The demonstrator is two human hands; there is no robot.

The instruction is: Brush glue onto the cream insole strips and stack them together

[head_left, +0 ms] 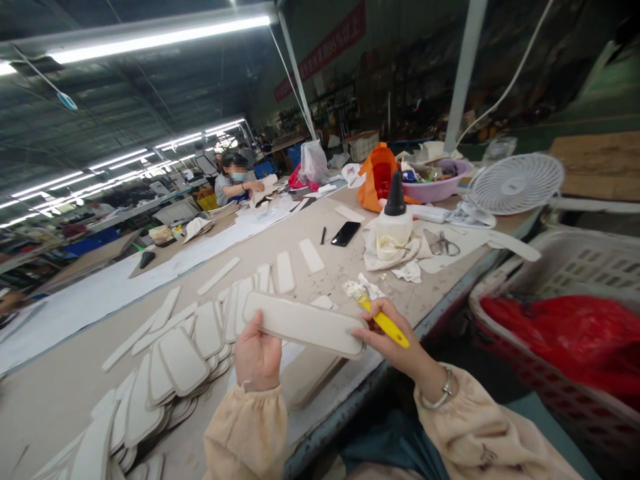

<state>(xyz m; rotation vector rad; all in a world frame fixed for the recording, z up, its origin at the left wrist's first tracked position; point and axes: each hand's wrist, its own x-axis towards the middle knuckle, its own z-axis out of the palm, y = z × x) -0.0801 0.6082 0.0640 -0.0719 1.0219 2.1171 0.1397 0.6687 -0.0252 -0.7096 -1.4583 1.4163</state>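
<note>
I hold a long white rounded pad piece (305, 325) up over the table edge. My left hand (257, 357) grips its left end, fingers closed round it. My right hand (395, 343) supports the right end and also holds a yellow-handled glue brush (383, 320), its bristles caked with white glue. Below lies an overlapping row of similar white pieces (185, 347) on the beige worktable (65, 387). A white glue bottle with a black nozzle (394, 223) stands on a rag farther back.
Scissors (444, 245), a black phone (345, 233), a white desk fan (515, 183), a purple basin (440, 183) and an orange bag (377, 173) sit at the table's far right. A white basket with red cloth (560, 320) stands right. Another person (235, 180) works far down the table.
</note>
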